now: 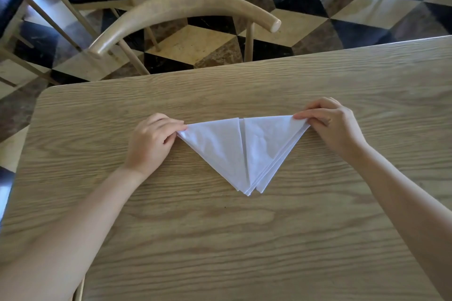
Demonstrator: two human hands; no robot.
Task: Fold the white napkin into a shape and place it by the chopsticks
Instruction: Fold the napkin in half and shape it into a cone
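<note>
Two hands hold the napkin [220, 151], one at each end of its long far edge. Our left hand [151, 142] pinches the left tip between thumb and curled fingers. Our right hand [332, 124] pinches the right tip the same way, with the forefinger laid along the edge.

The napkin lies flat near the middle of the table [220, 252], folded into a triangle whose point aims at us. Two flaps meet along a seam down the centre. We count several layers stepping out along the right side and at the near tip.

We judge the folding about half done: the base folds are in, but this flat triangle does not look like a finished shape. Placing it has not begun. No chopsticks are in view, so we cannot tell where it must go.

The napkin is white with a faint bluish cast. Its faces are softly mottled and its creases sharp. We cannot tell cloth from thick paper.

The table is pale and matte, with bold wavy wood grain and a rounded far-left corner. Beyond its far edge stands a chair [186, 5] with a smooth, curved pale wooden rail on thin spindles. Under it the glossy floor [305, 27] is tiled in black, tan and brown diamonds
</note>
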